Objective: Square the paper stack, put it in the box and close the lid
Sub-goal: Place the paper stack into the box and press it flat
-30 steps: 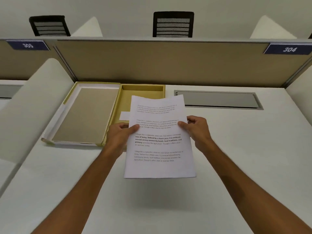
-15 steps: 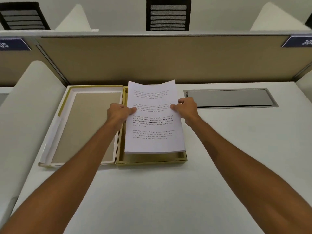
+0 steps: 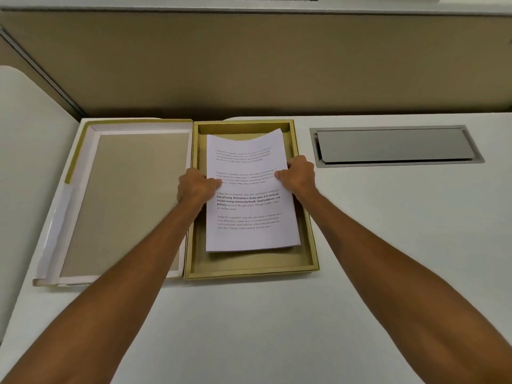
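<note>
We start at nine o'clock. The lid (image 3: 122, 200) lies open there, inside up, flat on the white desk (image 3: 388, 245). It touches the left wall of the box, and we guess it is joined there like a book cover.

Next comes our left hand (image 3: 195, 187). Its fingers are pinched tight on the left edge of the paper stack (image 3: 250, 200), thumb on top.

In the middle sits the yellow box (image 3: 249, 268). The stack is inside its walls now, low over the floor. Its edges look lined up, so we think the squaring is done. The far end at twelve o'clock bows up a little, and bare box floor shows at six o'clock. We cannot tell if the stack lies flat on the bottom yet.

Then our right hand (image 3: 300, 176), pinched tight on the right edge, thumb on top.

At two o'clock a gray flap (image 3: 396, 146) is set in the desk, well apart from the box.

What is left, we think: let go, pull our hands out, and fold the lid over from nine o'clock.
</note>
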The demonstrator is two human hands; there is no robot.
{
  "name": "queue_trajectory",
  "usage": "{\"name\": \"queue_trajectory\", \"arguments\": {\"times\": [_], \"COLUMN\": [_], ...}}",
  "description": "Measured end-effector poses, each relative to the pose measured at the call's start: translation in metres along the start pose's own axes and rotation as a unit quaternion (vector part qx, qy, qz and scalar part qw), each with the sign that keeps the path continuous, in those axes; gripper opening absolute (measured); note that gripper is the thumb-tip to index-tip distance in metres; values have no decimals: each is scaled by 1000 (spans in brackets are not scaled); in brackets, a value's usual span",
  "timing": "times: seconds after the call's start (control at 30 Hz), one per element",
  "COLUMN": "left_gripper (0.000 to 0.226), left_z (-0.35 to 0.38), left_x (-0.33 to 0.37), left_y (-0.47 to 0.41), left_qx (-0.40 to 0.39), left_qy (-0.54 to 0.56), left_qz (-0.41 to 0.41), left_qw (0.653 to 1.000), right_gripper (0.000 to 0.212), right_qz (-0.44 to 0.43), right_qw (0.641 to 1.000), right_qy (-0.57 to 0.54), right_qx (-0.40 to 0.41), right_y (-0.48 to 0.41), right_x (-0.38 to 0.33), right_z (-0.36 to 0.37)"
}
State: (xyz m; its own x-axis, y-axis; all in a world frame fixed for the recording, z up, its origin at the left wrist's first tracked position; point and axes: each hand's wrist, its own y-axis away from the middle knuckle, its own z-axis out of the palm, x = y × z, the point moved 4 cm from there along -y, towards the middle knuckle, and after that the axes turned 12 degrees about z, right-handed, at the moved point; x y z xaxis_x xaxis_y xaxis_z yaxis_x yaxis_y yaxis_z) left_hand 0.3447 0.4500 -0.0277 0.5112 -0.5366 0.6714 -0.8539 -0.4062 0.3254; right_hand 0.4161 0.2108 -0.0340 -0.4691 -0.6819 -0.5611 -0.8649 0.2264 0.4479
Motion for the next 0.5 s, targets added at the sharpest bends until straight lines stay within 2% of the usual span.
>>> {"name": "queue_trajectory", "arguments": {"times": [0.23,0.5], "left_gripper": [46,44], "left_z": [4,7], "left_x": [10,18], "left_y": [1,3], "left_qx": [-18,-30], "left_qy": [-135,-127], "left_qz": [29,33], "left_qw": [990,991], "right_gripper": [31,21], "right_qz": [25,45], "right_qw": [997,997], "right_qy": [70,53], "right_qx": [2,-21], "right_y": [4,15], "right_x": [-6,1], "right_z": [1,1]}}
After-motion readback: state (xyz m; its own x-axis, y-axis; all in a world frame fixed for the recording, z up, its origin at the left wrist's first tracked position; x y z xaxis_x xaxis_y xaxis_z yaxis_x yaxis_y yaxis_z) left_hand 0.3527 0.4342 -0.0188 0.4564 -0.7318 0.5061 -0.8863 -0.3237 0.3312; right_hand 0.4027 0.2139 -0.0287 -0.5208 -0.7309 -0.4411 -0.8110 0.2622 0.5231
